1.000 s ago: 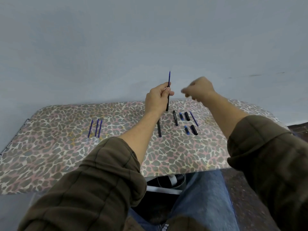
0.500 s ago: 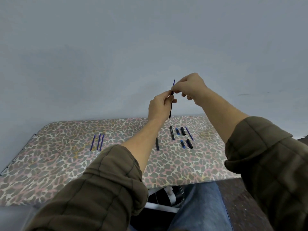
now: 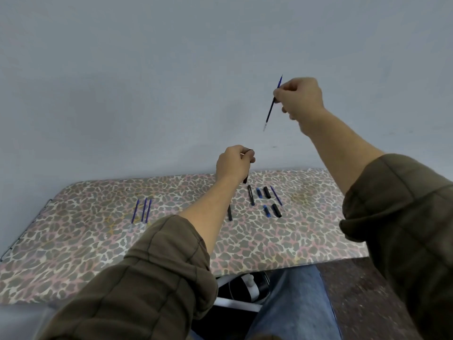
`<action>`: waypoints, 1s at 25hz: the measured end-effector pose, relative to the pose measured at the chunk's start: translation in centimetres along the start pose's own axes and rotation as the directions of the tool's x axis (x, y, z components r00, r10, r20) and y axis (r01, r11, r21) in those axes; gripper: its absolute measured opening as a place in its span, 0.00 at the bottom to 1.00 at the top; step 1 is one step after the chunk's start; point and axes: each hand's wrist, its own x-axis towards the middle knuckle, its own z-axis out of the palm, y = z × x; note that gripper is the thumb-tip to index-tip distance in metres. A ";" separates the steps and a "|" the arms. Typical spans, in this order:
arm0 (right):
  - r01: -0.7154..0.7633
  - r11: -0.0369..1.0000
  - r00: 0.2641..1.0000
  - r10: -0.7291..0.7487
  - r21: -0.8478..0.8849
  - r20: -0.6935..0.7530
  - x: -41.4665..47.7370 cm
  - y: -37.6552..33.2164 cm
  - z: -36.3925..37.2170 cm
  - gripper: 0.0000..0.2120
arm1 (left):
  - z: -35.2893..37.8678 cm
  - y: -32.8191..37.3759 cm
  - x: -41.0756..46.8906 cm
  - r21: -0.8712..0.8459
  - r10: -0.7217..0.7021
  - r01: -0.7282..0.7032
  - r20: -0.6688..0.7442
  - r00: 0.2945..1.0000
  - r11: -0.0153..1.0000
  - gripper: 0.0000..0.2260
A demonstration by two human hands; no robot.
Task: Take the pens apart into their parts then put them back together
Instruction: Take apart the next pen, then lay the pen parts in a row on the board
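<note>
My right hand point(image 3: 297, 99) is raised high, at about one o'clock from my left. Its fingers are curled and pinch a blue refill point(image 3: 271, 106) near its upper end. The refill hangs tilted in the air, its pale tip pointing down toward seven o'clock and touching nothing. My left hand point(image 3: 232, 165) sits lower, just above the far edge of the worktop point(image 3: 98, 241). Its fingers are wrapped round a black barrel point(image 3: 246, 179), which stands nearly upright in the fist with a short end showing above and below. Refill and barrel are well apart, so this pen is in two pieces.

At five o'clock from my left hand the loose parts lie in a small cluster on the worktop: a lone barrel point(image 3: 229, 212), a longer pen body point(image 3: 250, 195), two short blue pieces point(image 3: 266, 211), two black caps point(image 3: 277, 210) and a spare refill point(image 3: 276, 195). Whether the longer body has its core inside, I cannot tell. Well off at eight o'clock, three refills point(image 3: 142, 212) lie side by side.

I judge that I am late in the taking-apart half: most pens are in pieces, and the parts in my hands have yet to be set down. Nothing on the worktop looks rejoined, so all the reassembly is left.
</note>
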 end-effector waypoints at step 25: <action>-0.134 0.610 0.678 0.631 -0.781 0.377 -5.4 21.0 3.2 0.08 | 8.7 -8.1 -1.5 0.414 -0.565 0.505 0.028 0.825 0.758 0.12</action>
